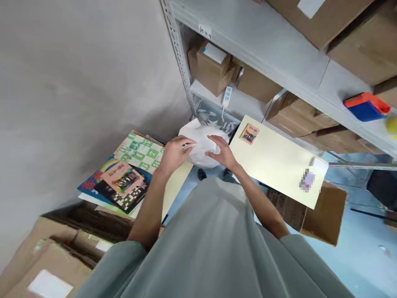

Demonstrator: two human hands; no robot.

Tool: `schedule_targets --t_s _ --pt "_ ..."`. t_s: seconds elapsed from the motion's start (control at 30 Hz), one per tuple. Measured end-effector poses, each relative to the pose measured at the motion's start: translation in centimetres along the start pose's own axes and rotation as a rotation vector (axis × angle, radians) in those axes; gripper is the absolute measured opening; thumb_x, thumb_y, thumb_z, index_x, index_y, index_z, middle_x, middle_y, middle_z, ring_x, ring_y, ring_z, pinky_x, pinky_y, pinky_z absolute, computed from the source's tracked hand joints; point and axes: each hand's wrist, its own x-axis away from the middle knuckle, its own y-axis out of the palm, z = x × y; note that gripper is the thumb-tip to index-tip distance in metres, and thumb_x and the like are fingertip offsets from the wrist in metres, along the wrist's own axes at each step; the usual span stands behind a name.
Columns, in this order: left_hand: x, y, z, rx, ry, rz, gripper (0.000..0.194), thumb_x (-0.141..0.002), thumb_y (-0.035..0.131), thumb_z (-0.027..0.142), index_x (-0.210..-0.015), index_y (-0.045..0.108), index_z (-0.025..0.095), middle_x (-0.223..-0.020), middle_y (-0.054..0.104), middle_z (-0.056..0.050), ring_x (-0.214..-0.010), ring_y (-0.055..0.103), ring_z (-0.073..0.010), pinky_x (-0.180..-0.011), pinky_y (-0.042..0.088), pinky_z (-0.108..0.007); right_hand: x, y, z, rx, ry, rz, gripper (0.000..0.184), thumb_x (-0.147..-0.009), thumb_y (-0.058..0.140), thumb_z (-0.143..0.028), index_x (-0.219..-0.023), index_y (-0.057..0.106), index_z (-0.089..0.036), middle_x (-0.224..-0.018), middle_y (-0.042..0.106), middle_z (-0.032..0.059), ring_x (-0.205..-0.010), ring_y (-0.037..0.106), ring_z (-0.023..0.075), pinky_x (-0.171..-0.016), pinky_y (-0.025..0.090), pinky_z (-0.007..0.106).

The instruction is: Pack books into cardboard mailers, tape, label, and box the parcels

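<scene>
Below me, between two pale tabletops, is a white plastic bag (pixel 203 142), crumpled and bulging. My left hand (pixel 174 154) is at its left side, fingers closed on a thin white strip (pixel 188 146); whether the strip belongs to the bag I cannot tell. My right hand (pixel 223 154) is over the bag's right side, thumb and fingers spread in a curve, with nothing visible between them. Whether its fingertips touch the bag is unclear.
Flat printed packs and boards (pixel 124 178) are piled at left. A small orange pack (pixel 249 133) lies on the right tabletop (pixel 279 161). Ahead, a metal shelf (pixel 263 58) holds cardboard boxes and a power strip (pixel 227 96). An opened carton (pixel 325 215) stands at right.
</scene>
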Motion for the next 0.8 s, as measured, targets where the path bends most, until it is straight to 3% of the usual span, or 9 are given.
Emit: schedule_targets --t_s 0.1,0.17,0.23,0.33,0.43,0.53,0.7,0.8 --pt "-0.4 -0.9 1.5 0.019 0.055 -0.009 0.018 -0.099 0.066 0.028 -0.107 0.082 0.023 -0.111 0.083 -0.006 -0.101 0.077 -0.023 -0.097 0.06 -0.033 -0.6 0.5 -1.4 0.024 -0.032 -0.021 0.062 -0.092 0.091 -0.044 -0.15 0.07 -0.035 -0.163 0.061 0.0097 -0.154 0.054 0.0331 -0.132 0.042 0.055" --pt "-0.7 -1.4 2.6 0.025 0.082 0.002 0.018 -0.1 0.066 0.029 -0.107 0.082 0.023 -0.11 0.083 -0.005 -0.101 0.077 -0.0221 -0.097 0.06 -0.032 -0.8 0.7 -2.1 0.045 -0.025 0.012 0.046 -0.095 0.087 -0.044 -0.139 0.076 -0.032 -0.158 0.065 0.0098 -0.15 0.058 0.0329 -0.13 0.045 0.055" --pt "-1.1 -1.9 3.5 0.018 0.095 0.026 0.018 -0.101 0.067 0.03 -0.108 0.082 0.023 -0.109 0.083 -0.005 -0.101 0.077 -0.0217 -0.096 0.06 -0.032 -0.7 0.6 -2.5 0.072 0.01 0.097 0.027 -0.102 0.076 -0.041 -0.127 0.079 -0.028 -0.15 0.07 0.0115 -0.144 0.062 0.032 -0.128 0.048 0.054" --pt "-2.0 -2.2 4.4 -0.011 0.097 0.056 0.018 -0.102 0.067 0.033 -0.107 0.082 0.023 -0.109 0.083 -0.005 -0.1 0.076 -0.0216 -0.095 0.06 -0.031 -0.1 -0.5 -2.5 0.103 0.066 0.241 0.018 -0.106 0.067 -0.037 -0.113 0.079 -0.026 -0.149 0.069 0.0138 -0.144 0.062 0.0322 -0.127 0.048 0.054" --pt "-3.3 -1.7 4.6 -0.015 0.132 0.056 0.019 -0.104 0.067 0.035 -0.107 0.082 0.022 -0.109 0.084 -0.005 -0.1 0.077 -0.0217 -0.096 0.059 -0.03 0.9 -2.9 -1.9 0.104 0.093 0.311 0.016 -0.103 0.071 -0.041 -0.102 0.076 -0.025 -0.152 0.068 0.0145 -0.144 0.062 0.0334 -0.127 0.047 0.055" --pt "-5.1 -0.5 4.4 -0.005 0.173 0.023 0.023 -0.106 0.066 0.038 -0.107 0.081 0.021 -0.11 0.085 -0.006 -0.101 0.078 -0.0224 -0.097 0.059 -0.031 2.5 -6.0 -1.0 0.095 0.129 0.335 0.024 -0.099 0.077 -0.048 -0.095 0.072 -0.025 -0.142 0.074 0.0145 -0.134 0.069 0.0325 -0.12 0.052 0.053" --pt "-8.9 2.4 4.7 -0.014 0.206 -0.09 0.026 -0.106 0.064 0.041 -0.109 0.081 0.022 -0.112 0.086 -0.007 -0.102 0.079 -0.0243 -0.098 0.058 -0.033 6.7 -11.7 0.7 0.103 0.309 0.335 0.025 -0.097 0.074 -0.047 -0.103 0.077 -0.023 -0.112 0.083 0.0099 -0.105 0.078 0.0291 -0.097 0.06 0.04" --pt "-10.9 4.6 5.6 0.006 0.245 -0.162 0.022 -0.104 0.066 0.039 -0.107 0.082 0.023 -0.113 0.086 -0.007 -0.105 0.079 -0.0259 -0.098 0.058 -0.035 9.9 -15.3 1.9 0.131 0.378 0.365 0.027 -0.097 0.067 -0.042 -0.107 0.079 -0.02 -0.108 0.084 0.0101 -0.1 0.079 0.0293 -0.093 0.06 0.038"
